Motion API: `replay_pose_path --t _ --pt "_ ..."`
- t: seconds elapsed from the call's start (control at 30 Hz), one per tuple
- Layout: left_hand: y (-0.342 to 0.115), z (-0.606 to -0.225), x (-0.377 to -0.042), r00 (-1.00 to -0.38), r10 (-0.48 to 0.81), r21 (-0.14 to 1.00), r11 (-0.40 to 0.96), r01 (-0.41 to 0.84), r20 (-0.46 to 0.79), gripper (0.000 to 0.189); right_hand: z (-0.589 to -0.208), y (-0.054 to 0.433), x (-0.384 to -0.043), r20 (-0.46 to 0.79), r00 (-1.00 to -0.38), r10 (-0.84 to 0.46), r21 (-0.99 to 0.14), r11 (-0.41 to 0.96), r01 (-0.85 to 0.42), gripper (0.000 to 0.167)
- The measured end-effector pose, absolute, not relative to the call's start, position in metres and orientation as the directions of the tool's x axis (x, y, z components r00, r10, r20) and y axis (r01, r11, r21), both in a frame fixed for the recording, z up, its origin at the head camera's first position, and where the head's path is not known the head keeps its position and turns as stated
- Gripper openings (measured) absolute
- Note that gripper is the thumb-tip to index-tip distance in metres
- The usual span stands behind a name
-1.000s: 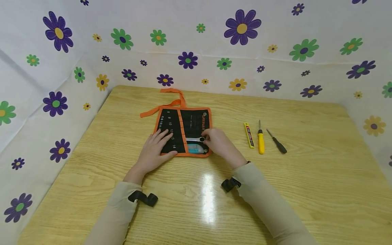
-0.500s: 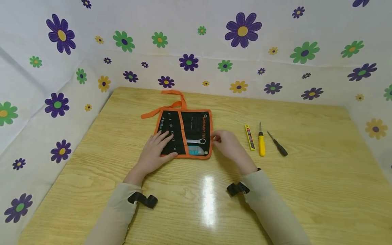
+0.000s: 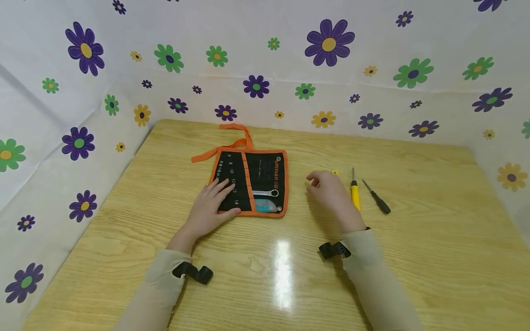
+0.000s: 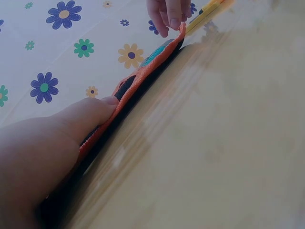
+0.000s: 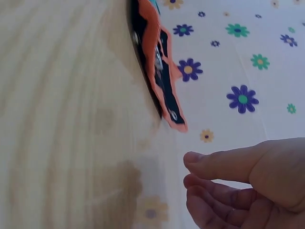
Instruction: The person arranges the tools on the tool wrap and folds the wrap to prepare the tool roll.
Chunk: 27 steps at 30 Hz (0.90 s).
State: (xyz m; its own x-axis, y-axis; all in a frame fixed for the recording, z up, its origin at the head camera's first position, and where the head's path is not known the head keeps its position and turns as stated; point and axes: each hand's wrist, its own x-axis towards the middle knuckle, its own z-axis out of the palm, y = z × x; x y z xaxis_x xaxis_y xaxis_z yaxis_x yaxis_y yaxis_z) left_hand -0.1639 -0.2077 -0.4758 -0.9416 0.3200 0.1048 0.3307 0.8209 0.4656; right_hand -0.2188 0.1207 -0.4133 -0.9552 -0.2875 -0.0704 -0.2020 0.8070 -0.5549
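A black tool pouch [image 3: 265,168] with orange edging lies unrolled at the middle left of the table. Its left part carries size numbers. One wrench [image 3: 264,193] sits in a pocket, ring end showing, and below it a teal tool with a rounded end [image 3: 264,205]. My left hand [image 3: 207,204] rests on the pouch's lower left, fingers spread; the left wrist view shows its thumb along the orange edge. My right hand [image 3: 331,193] hovers right of the pouch, thumb and fingers loosely bent, holding nothing in the right wrist view [image 5: 248,186].
Beside the right hand lie a yellow-handled screwdriver [image 3: 355,197] and a black-handled screwdriver [image 3: 377,198]. A slim yellow pack [image 3: 335,172] is mostly hidden behind that hand. Orange ties [image 3: 232,145] trail from the pouch's far edge. A flowered cloth [image 3: 281,96] hangs behind the table.
My right hand has left the wrench's ring end and moved right, away from the pouch, now covering most of the yellow pack. The left hand has stayed on the pouch.
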Motion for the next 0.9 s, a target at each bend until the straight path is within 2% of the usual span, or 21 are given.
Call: replay_pose_path --t 0.57,0.8,0.9 --pt "-0.208 -0.479 -0.165 -0.939 0.32 0.465 0.817 0.341 0.126 0.073 -0.401 0.16 -0.223 -0.147 -0.973 -0.178 -0.416 0.904 -0.102 0.042" --pt "-0.207 -0.476 -0.164 -0.939 0.32 0.472 0.814 0.339 0.123 0.073 -0.406 0.161 -0.226 -0.13 -0.979 -0.155 -0.398 0.913 -0.092 0.013" --pt "-0.207 -0.475 -0.164 -0.94 0.319 0.474 0.814 0.337 0.12 0.073 -0.407 0.161 -0.226 -0.112 -0.983 -0.144 -0.389 0.917 -0.09 0.011"
